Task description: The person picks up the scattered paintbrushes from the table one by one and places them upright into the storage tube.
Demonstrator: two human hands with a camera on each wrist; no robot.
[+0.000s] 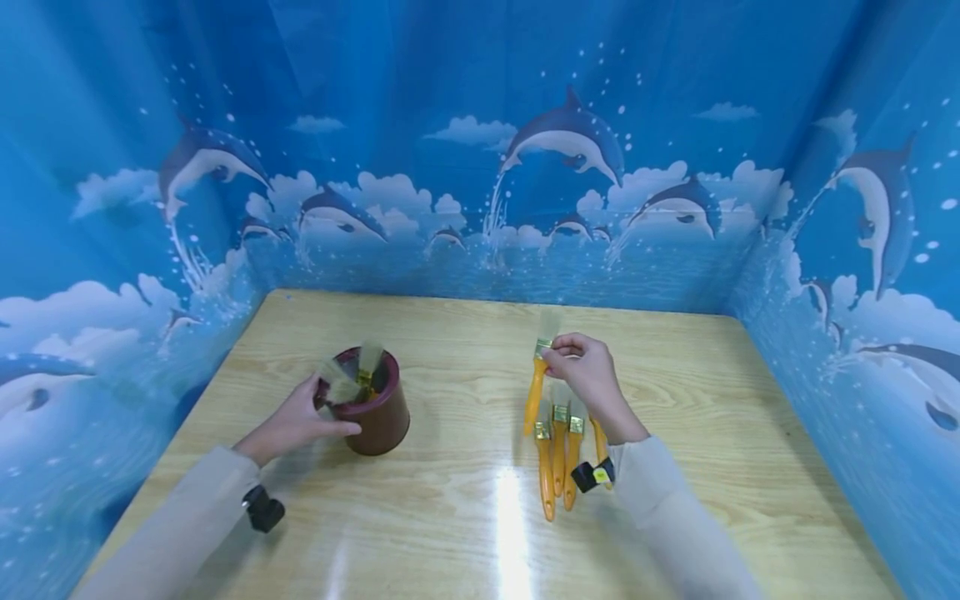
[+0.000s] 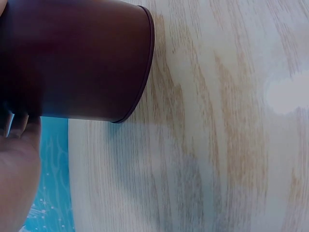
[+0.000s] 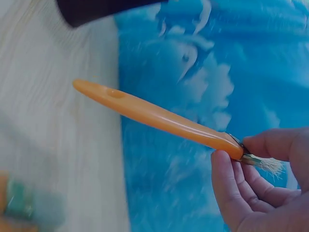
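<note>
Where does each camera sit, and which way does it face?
Head: worn on the head, looks forward and down at the table; both sleeves, left grip and right grip show.
Left wrist: worn there, looks at the dark red pot and table; part of the left grip shows at left.
Right wrist: worn there, looks at the pinched orange brush, curtain behind; the right grip shows.
Head and right wrist share that brush.

Left hand point(image 2: 18, 176) gripping maroon container point(image 2: 79, 60); wood-grain table point(image 2: 222, 164), blue cloth point(image 2: 54, 169)
</note>
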